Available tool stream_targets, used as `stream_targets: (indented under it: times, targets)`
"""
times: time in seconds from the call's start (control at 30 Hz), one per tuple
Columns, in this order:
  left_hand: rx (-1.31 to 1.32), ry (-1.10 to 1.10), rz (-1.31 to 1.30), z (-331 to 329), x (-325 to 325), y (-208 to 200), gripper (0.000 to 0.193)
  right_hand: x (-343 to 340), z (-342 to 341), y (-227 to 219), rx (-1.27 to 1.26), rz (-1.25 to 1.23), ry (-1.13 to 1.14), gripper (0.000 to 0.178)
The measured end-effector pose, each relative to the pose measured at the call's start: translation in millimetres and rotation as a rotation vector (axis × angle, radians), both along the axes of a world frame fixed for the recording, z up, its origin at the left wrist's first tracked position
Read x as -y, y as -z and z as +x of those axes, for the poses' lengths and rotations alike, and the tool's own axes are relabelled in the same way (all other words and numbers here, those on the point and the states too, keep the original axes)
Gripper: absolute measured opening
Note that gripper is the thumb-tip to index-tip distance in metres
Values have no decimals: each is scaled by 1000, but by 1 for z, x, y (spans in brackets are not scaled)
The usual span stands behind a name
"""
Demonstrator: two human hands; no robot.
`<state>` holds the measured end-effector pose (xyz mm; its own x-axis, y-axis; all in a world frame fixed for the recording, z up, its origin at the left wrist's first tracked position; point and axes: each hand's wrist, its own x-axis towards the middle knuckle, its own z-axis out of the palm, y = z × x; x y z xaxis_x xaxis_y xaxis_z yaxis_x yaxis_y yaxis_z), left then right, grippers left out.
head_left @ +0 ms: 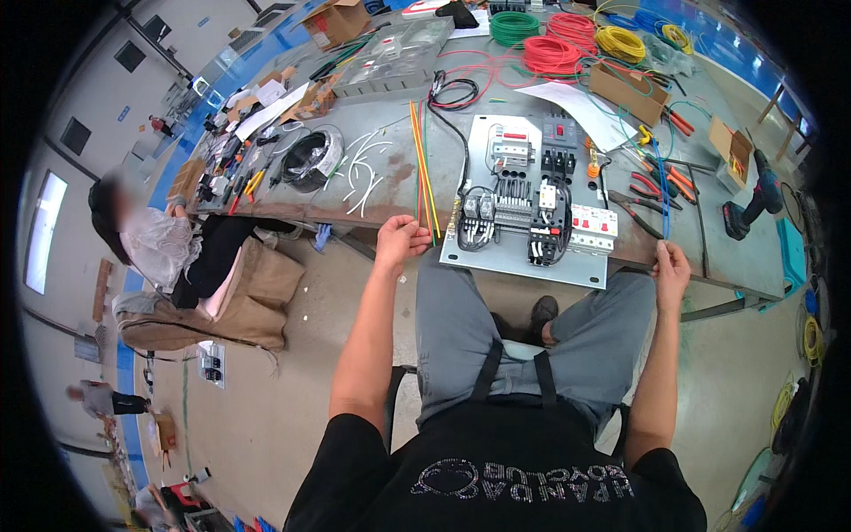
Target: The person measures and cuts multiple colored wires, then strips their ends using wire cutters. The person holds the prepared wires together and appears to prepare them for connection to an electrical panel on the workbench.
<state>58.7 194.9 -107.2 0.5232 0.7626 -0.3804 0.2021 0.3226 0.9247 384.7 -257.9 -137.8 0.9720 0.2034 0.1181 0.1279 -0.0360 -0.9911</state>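
My left hand (403,242) is at the table's near edge, fingers pinched at the lower ends of several straight red, yellow and green wires (424,173). On the right, my right hand (671,270) pinches the near end of some blue wires (665,199), which run away from me over the table. Between both hands lies a metal mounting plate (479,255) overhanging the edge. It carries a moulded-case breaker (558,131), a row of terminal blocks (514,215), a contactor (547,197) and white miniature breakers with red levers (594,226).
Pliers (634,213) and cutters lie right of the plate, with a cordless drill (753,199) beyond. Coils of red wire (551,55), green and yellow wire stand at the back. A black cable coil (312,160) and white wire offcuts (362,173) lie left. A seated person (168,239) is at far left.
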Motion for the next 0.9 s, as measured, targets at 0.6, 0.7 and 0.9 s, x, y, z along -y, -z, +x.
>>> stream_targets:
  times: [0.6, 0.7, 0.9]
  targets:
    - [-128, 25, 127, 13, 13, -5, 30, -2, -3, -6, -21, -16, 62, 17]
    - [-144, 6, 106, 15, 15, -7, 31, -4, -6, -12, -33, 3, 65, 17]
    - [-290, -28, 160, 37, 24, -16, 48, -11, -1, -10, -49, 10, 95, 16]
